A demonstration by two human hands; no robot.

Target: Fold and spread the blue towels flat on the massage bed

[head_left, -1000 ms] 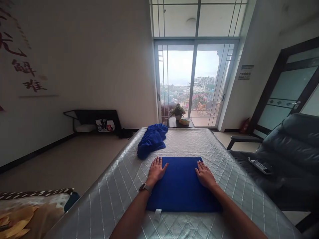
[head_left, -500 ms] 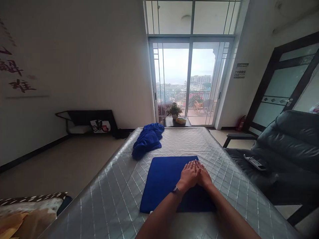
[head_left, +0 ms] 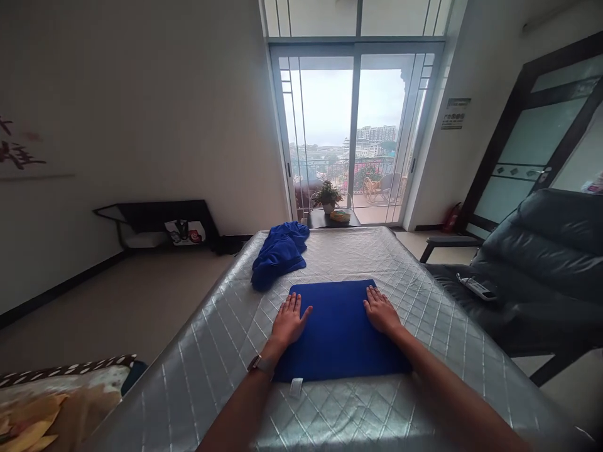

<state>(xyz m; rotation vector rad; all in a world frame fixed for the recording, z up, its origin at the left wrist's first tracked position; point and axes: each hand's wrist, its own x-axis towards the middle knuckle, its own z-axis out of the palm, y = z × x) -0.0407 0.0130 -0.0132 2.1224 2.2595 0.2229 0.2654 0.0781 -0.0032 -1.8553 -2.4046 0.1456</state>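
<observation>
A blue folded cloth lies flat in front of me, with a small white tag sticking out of its near edge. On its left edge rests my left hand, palm down, fingers stretched out and thumb apart. My right hand lies flat on the far right part of the cloth, its fingers extended. Both hands are open and grip nothing. Farther off to the left, a crumpled blue cloth sits in a heap, apart from my hands.
A silver quilted cover spreads under both cloths. To the right stands a dark armchair with a white device on its seat. Beyond the far edge, a small table holds a potted plant. Bags lie at the lower left.
My hands were together on the far right of the folded cloth. My left hand has moved to the left edge, while the right stays near the right edge. The view has tilted down slightly.
</observation>
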